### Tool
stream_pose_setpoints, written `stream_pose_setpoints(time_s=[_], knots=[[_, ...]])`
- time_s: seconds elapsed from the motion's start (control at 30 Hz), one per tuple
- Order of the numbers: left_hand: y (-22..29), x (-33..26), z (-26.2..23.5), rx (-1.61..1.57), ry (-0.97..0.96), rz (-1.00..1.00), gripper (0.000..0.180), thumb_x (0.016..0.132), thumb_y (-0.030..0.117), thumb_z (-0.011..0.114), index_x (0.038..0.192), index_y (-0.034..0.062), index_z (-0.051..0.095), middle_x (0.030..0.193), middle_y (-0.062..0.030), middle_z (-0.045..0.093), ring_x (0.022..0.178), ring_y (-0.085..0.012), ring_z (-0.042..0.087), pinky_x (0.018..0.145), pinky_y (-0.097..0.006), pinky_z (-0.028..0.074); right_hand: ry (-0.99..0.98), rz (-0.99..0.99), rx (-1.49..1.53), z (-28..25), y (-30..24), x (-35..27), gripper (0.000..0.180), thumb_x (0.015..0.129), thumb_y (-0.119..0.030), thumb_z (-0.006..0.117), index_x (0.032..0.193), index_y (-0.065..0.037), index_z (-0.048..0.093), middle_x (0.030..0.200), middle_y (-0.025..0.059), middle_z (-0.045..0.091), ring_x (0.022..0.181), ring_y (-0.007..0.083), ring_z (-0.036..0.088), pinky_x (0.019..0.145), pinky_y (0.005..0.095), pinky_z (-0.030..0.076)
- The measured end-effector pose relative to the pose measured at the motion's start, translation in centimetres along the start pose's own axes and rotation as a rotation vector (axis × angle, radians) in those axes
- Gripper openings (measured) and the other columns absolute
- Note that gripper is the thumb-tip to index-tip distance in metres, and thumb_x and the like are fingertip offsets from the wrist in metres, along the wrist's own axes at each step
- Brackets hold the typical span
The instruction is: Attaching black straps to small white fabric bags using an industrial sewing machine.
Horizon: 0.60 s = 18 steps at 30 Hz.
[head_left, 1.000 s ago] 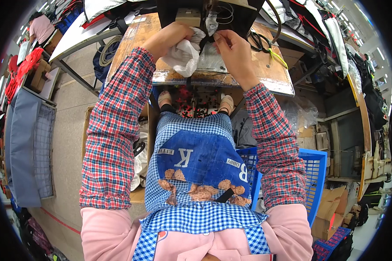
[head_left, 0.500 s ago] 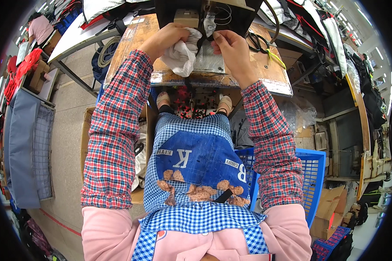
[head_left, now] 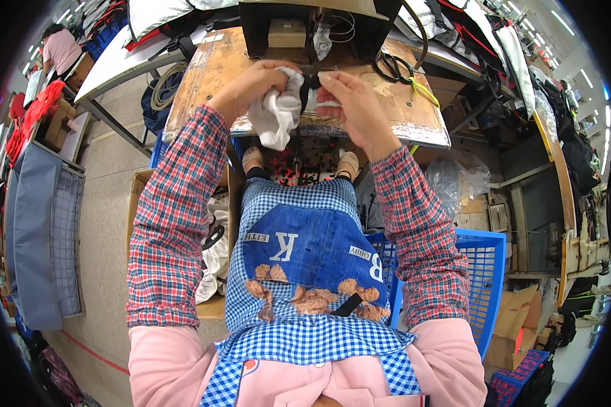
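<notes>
A bunched white cloth piece (head_left: pixel 278 112) hangs from my left hand (head_left: pixel 254 87), whose fingers are closed around its upper part. Beside the cloth, a small black strap (head_left: pixel 310 83) spans the short gap between my hands. My right hand (head_left: pixel 351 105) pinches at the strap's right end with thumb and forefinger, its other fingers loosely curled. Both hands are above the near part of a worn wooden worktable (head_left: pixel 214 64), in front of a dark machine (head_left: pixel 265 27) whose working point has a clear plastic wrap (head_left: pixel 322 42) around it.
Black cords with a yellow tie (head_left: pixel 424 91) lie at the table's right. A blue plastic basket (head_left: pixel 482 271) stands by my right arm, and a cardboard box (head_left: pixel 137 203) with white fabric by my left. Another person (head_left: pixel 61 47) is at the far left.
Both hands have drawn back from the machine toward me, bringing the white cloth and black strap with them. The plastic-wrapped working point is now uncovered by my hands.
</notes>
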<state>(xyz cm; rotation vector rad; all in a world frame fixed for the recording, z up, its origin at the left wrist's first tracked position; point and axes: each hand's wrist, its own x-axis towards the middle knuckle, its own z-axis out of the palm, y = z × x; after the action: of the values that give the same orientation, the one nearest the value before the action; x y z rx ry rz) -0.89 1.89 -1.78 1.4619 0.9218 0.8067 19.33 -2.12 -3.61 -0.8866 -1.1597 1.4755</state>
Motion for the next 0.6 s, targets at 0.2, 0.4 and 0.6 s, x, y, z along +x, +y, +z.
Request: stream_pose_setpoints(time_s=[0.2, 0.4, 0.6], knots=[[-2.6, -3.4, 0.6, -0.275, -0.166, -0.081, 0.035, 0.075, 0.005, 0.05, 0.108, -0.0017, 0.058, 0.091, -0.0084, 0.06, 0.082, -0.015, 0.058, 0.071, -0.025, 0.047, -0.059, 0.091, 0.205, 3.1, 1.7, -3.9, 0.016, 0.092, -0.024, 0.062, 0.094, -0.009, 0.064, 0.085, -0.0017, 0.064, 0.078, 0.0077, 0.059, 0.064, 0.0224, 0.049], [2.1, -10.8, 6.2, 1.0, 0.416, 0.632, 0.043, 0.077, 0.021, 0.064, 0.115, 0.0019, 0.054, 0.106, -0.0172, 0.057, 0.104, -0.0341, 0.054, 0.09, -0.041, 0.043, -0.07, 0.019, 0.155, 3.5, 2.2, -4.8, 0.018, 0.093, -0.021, 0.06, 0.091, -0.003, 0.064, 0.083, -0.0003, 0.063, 0.074, 0.0067, 0.059, 0.066, 0.0211, 0.049], [0.0, -11.7, 5.3, 1.002, 0.367, 0.499, 0.031, 0.082, 0.015, 0.058, 0.109, -0.0005, 0.056, 0.096, -0.0179, 0.064, 0.084, -0.0348, 0.062, 0.072, -0.04, 0.05, -0.184, 0.002, -0.265, 3.6, 0.7, -5.3, 0.022, 0.094, -0.021, 0.058, 0.101, 0.0, 0.062, 0.091, 0.0018, 0.063, 0.085, 0.0079, 0.062, 0.08, 0.0212, 0.052]])
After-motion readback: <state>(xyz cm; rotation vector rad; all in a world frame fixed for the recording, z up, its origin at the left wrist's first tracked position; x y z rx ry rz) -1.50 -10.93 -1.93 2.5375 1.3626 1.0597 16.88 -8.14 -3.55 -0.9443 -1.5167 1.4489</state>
